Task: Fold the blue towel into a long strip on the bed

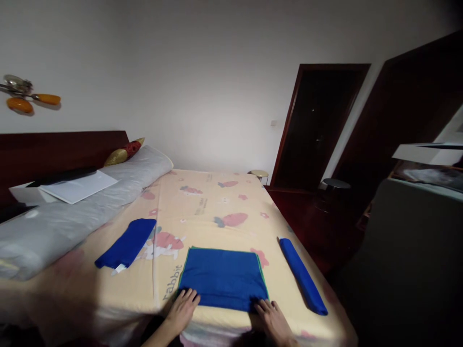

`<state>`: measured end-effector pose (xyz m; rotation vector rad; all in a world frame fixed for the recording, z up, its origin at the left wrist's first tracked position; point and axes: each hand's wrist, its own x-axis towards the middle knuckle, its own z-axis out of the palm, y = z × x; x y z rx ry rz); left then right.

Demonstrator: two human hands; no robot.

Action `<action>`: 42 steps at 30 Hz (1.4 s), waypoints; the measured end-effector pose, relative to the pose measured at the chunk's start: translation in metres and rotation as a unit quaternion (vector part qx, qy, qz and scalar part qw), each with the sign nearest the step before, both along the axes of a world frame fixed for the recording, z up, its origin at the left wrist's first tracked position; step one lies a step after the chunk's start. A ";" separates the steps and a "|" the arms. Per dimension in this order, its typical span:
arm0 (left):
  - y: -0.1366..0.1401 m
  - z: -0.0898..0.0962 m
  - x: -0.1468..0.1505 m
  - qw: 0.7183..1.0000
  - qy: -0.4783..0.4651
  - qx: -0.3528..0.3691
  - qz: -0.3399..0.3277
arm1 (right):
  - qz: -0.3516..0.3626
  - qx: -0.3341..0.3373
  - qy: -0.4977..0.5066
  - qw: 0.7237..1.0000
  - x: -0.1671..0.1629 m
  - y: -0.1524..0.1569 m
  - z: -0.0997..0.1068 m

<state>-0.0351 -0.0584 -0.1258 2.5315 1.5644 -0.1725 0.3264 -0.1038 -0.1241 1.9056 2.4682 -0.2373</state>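
A blue towel (224,274) with green edging lies folded into a rectangle on the bed, with a crease along its near edge. My left hand (183,308) grips its near left corner, fingers curled over the edge. At the near right corner, my right hand (273,319) holds the same edge, its fingers bent over the cloth; both thumbs are hard to see. To the right lies a blue towel rolled into a long tube (303,277). Another blue cloth (128,243), folded into a strip with a white tag, rests to the left.
The bed (202,212) has a yellow sheet with strawberry and rabbit prints. A long grey bolster (108,193) runs along the headboard (61,144), with a white flat box (79,187) on it. Stools (336,183) stand beyond the bed near a dark door (321,125).
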 end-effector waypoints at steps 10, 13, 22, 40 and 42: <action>0.011 0.013 -0.018 0.998 -0.038 0.027 0.029 | -0.036 0.052 -0.019 0.998 0.015 0.006 0.010; 0.012 0.018 -0.020 0.997 -0.047 0.028 0.057 | -0.036 0.056 0.006 0.998 0.016 0.003 0.017; 0.012 0.032 -0.027 0.991 -0.038 0.022 0.129 | -0.083 -0.003 0.028 0.996 0.023 0.005 0.022; -0.026 0.023 0.044 0.971 -0.131 -0.126 -0.156 | 0.087 -0.160 0.127 0.975 -0.052 -0.007 0.038; -0.020 0.021 0.031 0.975 -0.139 -0.106 -0.135 | 0.059 -0.154 0.115 0.980 -0.044 -0.006 0.035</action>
